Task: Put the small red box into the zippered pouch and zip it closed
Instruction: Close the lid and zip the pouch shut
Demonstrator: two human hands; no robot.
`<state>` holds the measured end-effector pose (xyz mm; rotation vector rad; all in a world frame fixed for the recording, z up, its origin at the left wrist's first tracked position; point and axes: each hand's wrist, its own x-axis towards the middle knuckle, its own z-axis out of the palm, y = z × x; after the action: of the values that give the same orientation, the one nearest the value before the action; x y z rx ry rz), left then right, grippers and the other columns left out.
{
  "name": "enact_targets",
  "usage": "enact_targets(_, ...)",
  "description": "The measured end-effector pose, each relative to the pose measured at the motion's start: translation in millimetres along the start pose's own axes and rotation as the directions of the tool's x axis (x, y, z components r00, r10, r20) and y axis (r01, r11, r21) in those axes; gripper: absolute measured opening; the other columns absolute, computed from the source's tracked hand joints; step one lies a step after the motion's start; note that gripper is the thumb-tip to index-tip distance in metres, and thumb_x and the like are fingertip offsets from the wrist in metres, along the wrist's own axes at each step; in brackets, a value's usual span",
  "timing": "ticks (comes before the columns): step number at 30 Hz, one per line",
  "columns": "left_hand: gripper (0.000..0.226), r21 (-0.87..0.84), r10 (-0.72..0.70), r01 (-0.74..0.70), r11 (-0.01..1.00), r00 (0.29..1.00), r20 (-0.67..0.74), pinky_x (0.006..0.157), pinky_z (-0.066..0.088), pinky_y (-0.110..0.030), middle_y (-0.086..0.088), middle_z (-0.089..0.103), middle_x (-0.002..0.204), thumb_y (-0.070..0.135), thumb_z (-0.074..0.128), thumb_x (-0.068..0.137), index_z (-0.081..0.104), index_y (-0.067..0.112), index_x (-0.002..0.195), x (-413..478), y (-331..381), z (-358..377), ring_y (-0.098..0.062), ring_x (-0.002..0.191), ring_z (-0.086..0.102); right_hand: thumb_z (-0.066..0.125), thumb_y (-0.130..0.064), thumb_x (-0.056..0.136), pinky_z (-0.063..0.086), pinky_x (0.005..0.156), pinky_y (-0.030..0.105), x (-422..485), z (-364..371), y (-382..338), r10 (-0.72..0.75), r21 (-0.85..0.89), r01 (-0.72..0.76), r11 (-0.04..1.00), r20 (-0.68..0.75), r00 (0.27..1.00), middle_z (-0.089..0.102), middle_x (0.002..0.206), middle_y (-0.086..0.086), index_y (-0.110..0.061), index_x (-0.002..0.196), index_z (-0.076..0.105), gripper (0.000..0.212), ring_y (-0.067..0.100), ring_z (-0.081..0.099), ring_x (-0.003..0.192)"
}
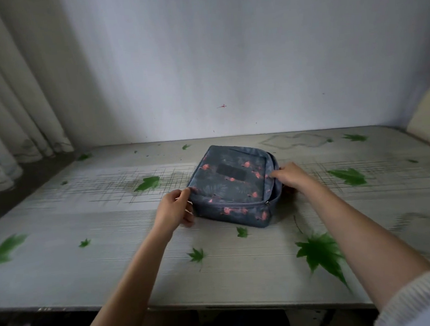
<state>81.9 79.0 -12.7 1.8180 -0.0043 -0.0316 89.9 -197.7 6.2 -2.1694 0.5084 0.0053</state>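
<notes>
A grey-blue zippered pouch (231, 184) with pink flamingo print lies flat on the table, a dark patch on its top. My left hand (176, 208) grips its near left corner. My right hand (289, 174) pinches the top flap at the right edge, where the zip seam gapes a little. A metal zip slider (268, 203) sits at the near right corner. A sliver of red (289, 189) shows under my right hand beside the pouch; I cannot tell whether it is the small red box.
The table (113, 244) is pale with printed green leaves. A white wall stands just behind it. Curtains (16, 99) hang at the left, and a cream cushion (427, 114) sits at the far right.
</notes>
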Motion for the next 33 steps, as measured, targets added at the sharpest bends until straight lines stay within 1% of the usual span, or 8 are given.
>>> enact_targets(3,0.025,-0.081,-0.018,0.015,0.997,0.999,-0.031,0.041,0.054,-0.027,-0.01,0.06,0.063,0.026,0.046,0.093,0.056,0.009,0.078,4,6,1,-0.016,0.04,0.061,0.062,-0.019,0.079,0.042,0.06,0.026,-7,-2,3,-0.012,0.077,0.013,0.997,-0.006,1.0,0.064,0.089,0.014,0.0,0.092,0.063,0.023,0.025,0.058,0.076)
enact_targets(5,0.023,-0.133,-0.021,0.016,0.991,0.999,-0.031,0.045,0.054,-0.025,-0.011,0.064,0.07,0.026,0.049,0.092,0.055,0.004,0.093,5,7,2,-0.019,0.054,0.065,0.061,-0.02,0.078,0.037,0.04,0.019,-16,-4,6,0.039,0.127,-0.04,0.991,0.012,0.999,0.065,0.059,0.007,-0.005,0.072,0.061,0.015,0.018,0.055,0.048)
enact_targets(8,0.03,-0.134,-0.002,0.003,0.991,1.0,0.007,0.056,0.054,-0.025,-0.01,0.066,0.087,0.023,0.05,0.091,0.05,0.004,0.114,4,8,5,-0.02,0.073,0.066,0.056,-0.027,0.079,0.029,0.038,0.015,-34,-4,10,0.107,0.142,-0.12,0.983,0.092,0.99,0.059,0.034,-0.001,-0.011,0.066,0.057,0.021,0.01,0.045,0.025)
enact_targets(13,0.039,-0.169,0.01,0.002,0.986,0.998,0.07,0.077,0.052,-0.034,-0.018,0.056,0.123,0.02,0.052,0.09,0.043,0.003,0.124,1,13,17,-0.027,0.102,0.06,0.048,-0.025,0.086,0.023,0.029,0.008,-60,5,17,0.136,0.272,-0.2,0.941,0.234,0.963,0.063,0.04,0.004,-0.006,0.063,0.058,0.03,0.01,0.049,0.026)
enact_targets(19,0.056,-0.133,0.039,-0.024,0.991,0.993,0.113,0.095,0.044,-0.034,-0.012,0.047,0.136,0.024,0.059,0.085,0.035,0.009,0.133,3,15,29,-0.022,0.113,0.05,0.044,-0.021,0.09,0.026,0.028,0.009,-86,20,14,0.094,0.352,-0.226,0.908,0.354,0.931,0.066,0.044,0.007,-0.005,0.06,0.061,0.037,0.011,0.055,0.03)
enact_targets(27,0.066,0.052,0.005,-0.012,0.999,0.992,0.122,0.102,0.039,-0.04,-0.011,0.038,0.142,0.002,0.053,0.084,0.023,0.017,0.141,10,11,24,-0.028,0.122,0.043,0.041,-0.029,0.093,0.028,0.028,0.012,-101,41,15,0.021,0.396,-0.209,0.894,0.43,0.903,0.067,0.046,0.007,-0.004,0.063,0.061,0.044,0.013,0.056,0.032)
enact_targets(31,0.064,0.076,0.019,-0.029,0.997,0.991,0.135,0.099,0.038,-0.036,-0.011,0.04,0.14,-0.003,0.048,0.084,0.025,0.016,0.14,11,9,19,-0.026,0.12,0.043,0.055,-0.046,0.084,0.034,0.03,0.015,-99,24,21,-0.032,0.348,-0.184,0.919,0.532,0.846,0.071,0.057,0.007,-0.006,0.069,0.065,0.043,0.013,0.061,0.041)
enact_targets(33,0.063,0.068,0.022,-0.032,0.997,0.988,0.152,0.094,0.039,-0.034,-0.012,0.041,0.138,-0.006,0.046,0.083,0.026,0.015,0.139,13,9,17,-0.023,0.113,0.044,0.063,-0.04,0.079,0.037,0.032,0.015,-98,9,27,-0.043,0.291,-0.164,0.942,0.593,0.804,0.071,0.061,0.005,-0.008,0.074,0.066,0.033,0.011,0.062,0.046)
